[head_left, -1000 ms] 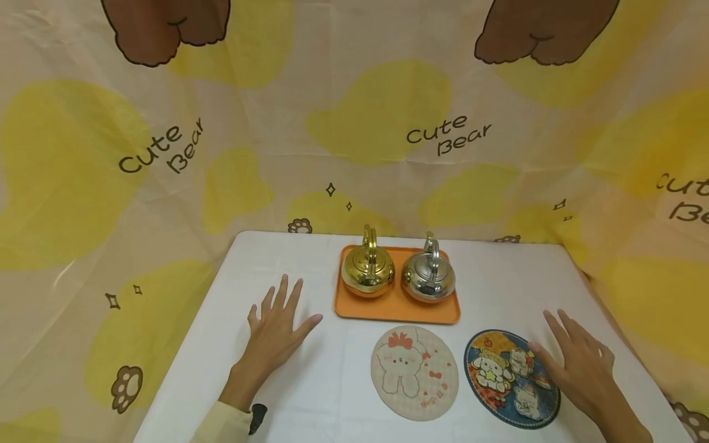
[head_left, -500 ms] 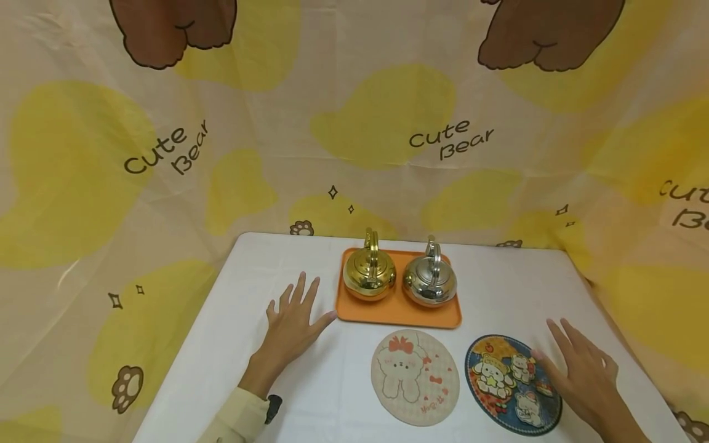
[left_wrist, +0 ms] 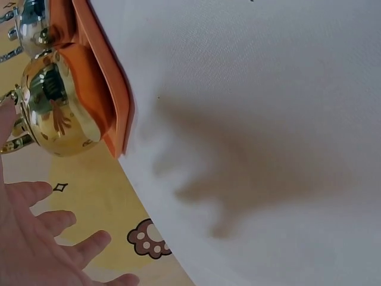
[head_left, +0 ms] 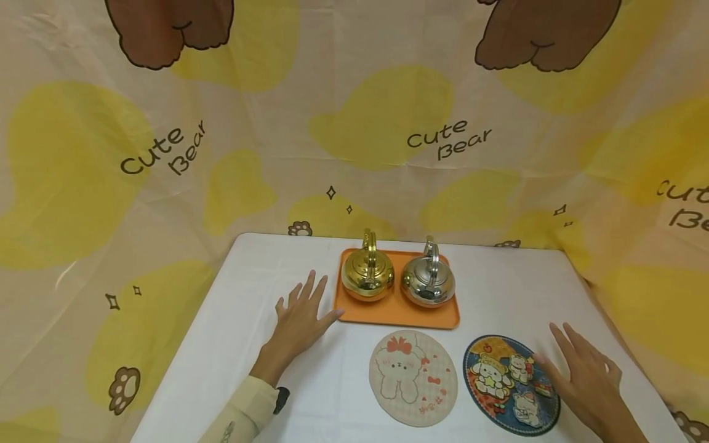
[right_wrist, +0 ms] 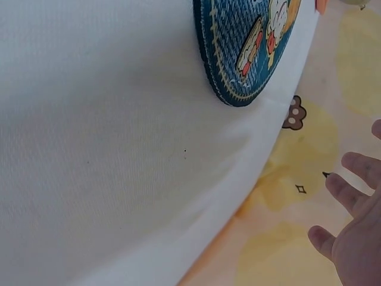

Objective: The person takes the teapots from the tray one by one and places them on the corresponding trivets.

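Two shiny round teapots with upright handles stand side by side on an orange tray [head_left: 410, 317]: a gold teapot [head_left: 368, 275] on the left, a silver teapot [head_left: 428, 282] on the right. My left hand [head_left: 301, 320] hovers with spread fingers over the table just left of the tray, its thumb nearest the tray's front left corner; it holds nothing. My right hand [head_left: 586, 375], also holding nothing, is raised by the right edge of a blue round mat [head_left: 512, 384] with cartoon figures. In the left wrist view the gold teapot [left_wrist: 59, 113] appears beyond the fingers.
A beige round mat [head_left: 412, 378] with a bunny drawing lies in front of the tray, left of the blue mat. All stand on a white table [head_left: 232, 295]. A yellow-patterned cloth [head_left: 354, 123] hangs behind and around the table.
My left hand has moved right, closer to the tray, fingers still spread. My right hand has shifted slightly down in view. The teapots, tray and mats stay in place.
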`<state>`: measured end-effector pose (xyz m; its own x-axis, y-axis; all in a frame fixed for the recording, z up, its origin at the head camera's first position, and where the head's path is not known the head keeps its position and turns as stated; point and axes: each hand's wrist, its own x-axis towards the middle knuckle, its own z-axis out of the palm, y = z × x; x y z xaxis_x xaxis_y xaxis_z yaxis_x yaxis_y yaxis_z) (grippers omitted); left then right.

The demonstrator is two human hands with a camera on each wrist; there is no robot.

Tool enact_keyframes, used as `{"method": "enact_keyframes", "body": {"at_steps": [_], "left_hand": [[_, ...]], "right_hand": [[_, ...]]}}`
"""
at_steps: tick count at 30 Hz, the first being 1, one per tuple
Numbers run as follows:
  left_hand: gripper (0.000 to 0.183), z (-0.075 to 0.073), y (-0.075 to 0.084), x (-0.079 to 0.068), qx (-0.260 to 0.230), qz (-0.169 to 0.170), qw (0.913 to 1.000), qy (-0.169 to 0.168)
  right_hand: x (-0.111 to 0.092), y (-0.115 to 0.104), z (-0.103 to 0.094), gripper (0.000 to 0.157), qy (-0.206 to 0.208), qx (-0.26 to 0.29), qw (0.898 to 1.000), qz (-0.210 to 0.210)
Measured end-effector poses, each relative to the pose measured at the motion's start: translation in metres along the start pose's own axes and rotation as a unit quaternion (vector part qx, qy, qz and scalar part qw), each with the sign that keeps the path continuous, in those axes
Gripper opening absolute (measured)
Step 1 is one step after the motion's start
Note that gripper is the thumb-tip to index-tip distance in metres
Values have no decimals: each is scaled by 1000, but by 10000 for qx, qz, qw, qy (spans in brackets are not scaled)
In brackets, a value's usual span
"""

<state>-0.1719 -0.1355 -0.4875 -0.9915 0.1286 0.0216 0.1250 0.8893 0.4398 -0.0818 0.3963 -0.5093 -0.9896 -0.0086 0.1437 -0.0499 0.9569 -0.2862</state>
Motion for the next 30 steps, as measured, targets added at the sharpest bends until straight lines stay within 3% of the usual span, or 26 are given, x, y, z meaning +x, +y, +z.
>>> {"method": "enact_keyframes", "body": {"at_steps": [12,30], "left_hand": [[90,13,4,12,-10,-48,9993,-381],[88,26,7,21,-77,-186,9958,-897]], "right_hand": [[-3,2,-2,79,181,38,9998,-2],[-3,2,0,79,86,8,9999,98]]}}
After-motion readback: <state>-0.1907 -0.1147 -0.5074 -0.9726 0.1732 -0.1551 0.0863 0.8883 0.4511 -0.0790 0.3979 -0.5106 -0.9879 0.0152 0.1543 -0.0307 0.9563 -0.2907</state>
